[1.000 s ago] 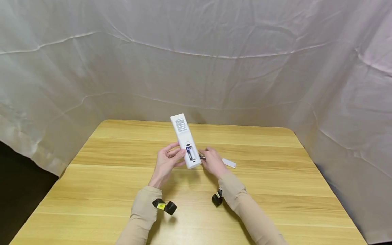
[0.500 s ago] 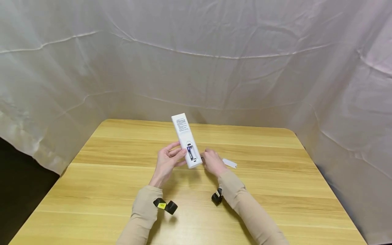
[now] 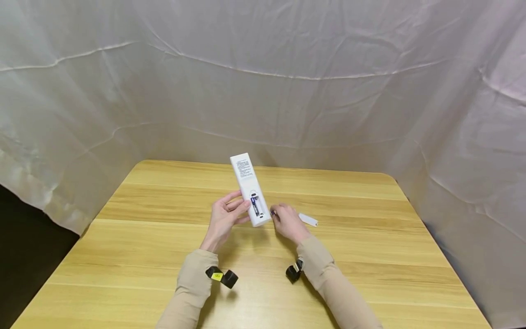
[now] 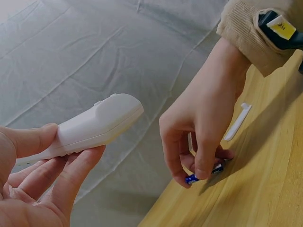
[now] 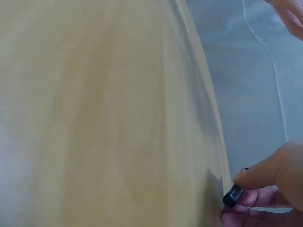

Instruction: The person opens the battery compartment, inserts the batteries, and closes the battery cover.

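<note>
A white remote control point(image 3: 245, 178) is held up by my left hand point(image 3: 220, 220), thumb along its edge and fingers beneath. Its back faces the head camera, with the battery compartment uncovered and one blue battery point(image 3: 255, 208) lying in the left slot. To the right of the remote, my right hand point(image 3: 290, 223) pinches a second, blue and dark battery point(image 4: 191, 179) between thumb and fingers, low over the wood. The right wrist view shows the dark end of this battery point(image 5: 233, 195) sticking out from the fingertips. The white battery cover point(image 3: 308, 220) lies on the table just beyond the right hand.
The wooden table point(image 3: 361, 274) spreads under both hands. A pale grey curtain point(image 3: 263, 105) hangs around its back and sides. Black wrist cameras are strapped at the left sleeve point(image 3: 196, 269) and the right sleeve point(image 3: 315, 256).
My right hand has drawn slightly right and toward me, turning the battery so its blue wrapper shows. The left hand and remote control have hardly moved.
</note>
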`<state>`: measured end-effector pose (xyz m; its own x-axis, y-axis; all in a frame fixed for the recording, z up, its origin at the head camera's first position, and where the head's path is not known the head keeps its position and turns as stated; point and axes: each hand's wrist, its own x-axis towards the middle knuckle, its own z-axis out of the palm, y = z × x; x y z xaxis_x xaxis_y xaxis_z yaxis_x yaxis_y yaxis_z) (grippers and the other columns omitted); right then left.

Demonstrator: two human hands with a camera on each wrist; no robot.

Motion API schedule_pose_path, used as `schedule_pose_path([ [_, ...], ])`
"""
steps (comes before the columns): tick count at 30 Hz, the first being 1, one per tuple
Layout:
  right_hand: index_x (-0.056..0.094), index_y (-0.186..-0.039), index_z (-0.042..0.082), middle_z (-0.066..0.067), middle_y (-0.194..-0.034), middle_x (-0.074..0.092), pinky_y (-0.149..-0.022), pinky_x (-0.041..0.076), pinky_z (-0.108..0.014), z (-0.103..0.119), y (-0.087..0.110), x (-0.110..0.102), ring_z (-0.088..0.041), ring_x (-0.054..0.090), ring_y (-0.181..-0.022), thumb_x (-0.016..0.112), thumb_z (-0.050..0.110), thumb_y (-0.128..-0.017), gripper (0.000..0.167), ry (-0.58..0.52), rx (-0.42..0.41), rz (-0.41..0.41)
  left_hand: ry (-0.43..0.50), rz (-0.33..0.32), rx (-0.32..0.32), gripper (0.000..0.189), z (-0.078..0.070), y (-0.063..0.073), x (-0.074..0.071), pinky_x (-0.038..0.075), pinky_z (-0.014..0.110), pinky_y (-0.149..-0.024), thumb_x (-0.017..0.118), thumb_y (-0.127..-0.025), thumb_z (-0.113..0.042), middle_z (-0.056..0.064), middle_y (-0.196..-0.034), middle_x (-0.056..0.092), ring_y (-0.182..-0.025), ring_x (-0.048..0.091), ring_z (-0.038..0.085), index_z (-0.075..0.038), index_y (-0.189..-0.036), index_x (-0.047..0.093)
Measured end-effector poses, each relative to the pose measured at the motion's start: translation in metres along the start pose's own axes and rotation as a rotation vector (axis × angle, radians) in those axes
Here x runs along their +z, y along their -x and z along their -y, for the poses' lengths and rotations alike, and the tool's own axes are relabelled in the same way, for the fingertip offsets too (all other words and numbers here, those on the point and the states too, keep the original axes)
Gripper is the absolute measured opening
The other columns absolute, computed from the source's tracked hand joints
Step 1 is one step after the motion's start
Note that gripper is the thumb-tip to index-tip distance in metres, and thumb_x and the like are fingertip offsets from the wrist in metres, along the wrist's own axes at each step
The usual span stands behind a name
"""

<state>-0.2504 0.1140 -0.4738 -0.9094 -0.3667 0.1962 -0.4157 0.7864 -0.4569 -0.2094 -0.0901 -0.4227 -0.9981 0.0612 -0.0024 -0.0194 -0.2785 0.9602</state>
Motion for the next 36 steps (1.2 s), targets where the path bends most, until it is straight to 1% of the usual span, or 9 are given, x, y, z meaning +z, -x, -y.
schedule_pose_path([
  [3,0.068,-0.112,-0.002,-0.019,-0.106,0.071,-0.086,0.063,-0.043,0.0,0.004,-0.001,-0.03,0.068,-0.095,0.063,-0.001,-0.092,0.02,-0.037,0.018,-0.005,-0.003,-0.001,-0.002,0.046,0.0,0.0,0.0,0.067,0.032,-0.075,0.063,-0.094,0.005,0.03,-0.126,0.065,-0.086,0.075,0.007,0.008,-0.138,0.051],
  [7,0.067,-0.111,-0.001,-0.013,-0.098,0.071,-0.072,0.062,-0.03,0.0,0.009,-0.003,-0.02,0.065,-0.083,0.063,0.0,-0.093,0.019,-0.1,0.047,-0.02,-0.006,-0.003,-0.004,0.045,0.001,-0.001,0.001,0.067,0.032,-0.075,0.063,-0.094,0.005,0.029,-0.126,0.065,-0.086,0.074,0.007,0.008,-0.138,0.051],
  [9,0.067,-0.111,-0.002,-0.012,-0.093,0.071,-0.067,0.06,-0.026,0.0,0.011,-0.005,-0.017,0.062,-0.077,0.063,-0.001,-0.092,0.02,-0.139,0.055,-0.037,-0.006,-0.005,-0.007,0.046,0.001,-0.001,0.001,0.067,0.032,-0.075,0.063,-0.094,0.005,0.03,-0.126,0.065,-0.086,0.074,0.007,0.008,-0.138,0.051],
  [12,0.067,-0.114,-0.002,-0.01,-0.09,0.071,-0.068,0.06,-0.025,0.001,0.014,-0.008,-0.015,0.063,-0.077,0.064,-0.001,-0.091,0.023,-0.187,0.074,-0.071,-0.007,-0.004,-0.01,0.046,0.001,-0.002,0.001,0.067,0.032,-0.075,0.063,-0.094,0.005,0.03,-0.126,0.065,-0.086,0.074,0.007,0.007,-0.138,0.051],
  [17,0.068,-0.114,-0.002,-0.01,-0.092,0.073,-0.074,0.063,-0.028,0.006,0.02,-0.014,-0.017,0.066,-0.08,0.066,0.0,-0.091,0.023,-0.263,0.093,-0.131,-0.008,-0.002,-0.009,0.046,0.001,-0.001,0.0,0.067,0.033,-0.075,0.063,-0.094,0.005,0.03,-0.127,0.064,-0.086,0.074,0.008,0.008,-0.138,0.051],
  [20,0.069,-0.11,-0.003,-0.013,-0.09,0.075,-0.075,0.065,-0.031,0.009,0.022,-0.019,-0.021,0.07,-0.079,0.067,-0.002,-0.089,0.021,-0.285,0.049,-0.205,-0.006,-0.005,-0.007,0.046,0.001,-0.002,0.001,0.067,0.033,-0.075,0.063,-0.094,0.006,0.029,-0.126,0.065,-0.086,0.074,0.008,0.008,-0.138,0.051],
  [25,0.071,-0.106,-0.003,-0.014,-0.088,0.077,-0.077,0.066,-0.035,0.011,0.022,-0.025,-0.025,0.074,-0.077,0.072,-0.004,-0.086,0.02,-0.275,-0.014,-0.332,0.001,-0.008,-0.008,0.046,0.002,-0.002,0.001,0.067,0.033,-0.075,0.063,-0.093,0.006,0.028,-0.125,0.067,-0.086,0.075,0.008,0.008,-0.138,0.051],
  [30,0.072,-0.105,-0.006,-0.015,-0.088,0.078,-0.077,0.067,-0.037,0.013,0.023,-0.03,-0.028,0.076,-0.078,0.072,-0.003,-0.086,0.019,-0.301,-0.064,-0.386,0.002,-0.004,-0.009,0.046,0.001,-0.002,0.001,0.067,0.034,-0.076,0.064,-0.093,0.006,0.028,-0.126,0.066,-0.087,0.075,0.009,0.008,-0.138,0.052],
  [36,0.072,-0.103,-0.006,-0.018,-0.091,0.078,-0.077,0.067,-0.032,0.016,0.024,-0.035,-0.029,0.077,-0.08,0.072,-0.004,-0.088,0.016,-0.36,-0.15,-0.449,-0.003,-0.006,-0.004,0.046,0.002,-0.002,0.002,0.067,0.034,-0.076,0.064,-0.093,0.005,0.028,-0.126,0.066,-0.088,0.075,0.009,0.007,-0.137,0.052],
])
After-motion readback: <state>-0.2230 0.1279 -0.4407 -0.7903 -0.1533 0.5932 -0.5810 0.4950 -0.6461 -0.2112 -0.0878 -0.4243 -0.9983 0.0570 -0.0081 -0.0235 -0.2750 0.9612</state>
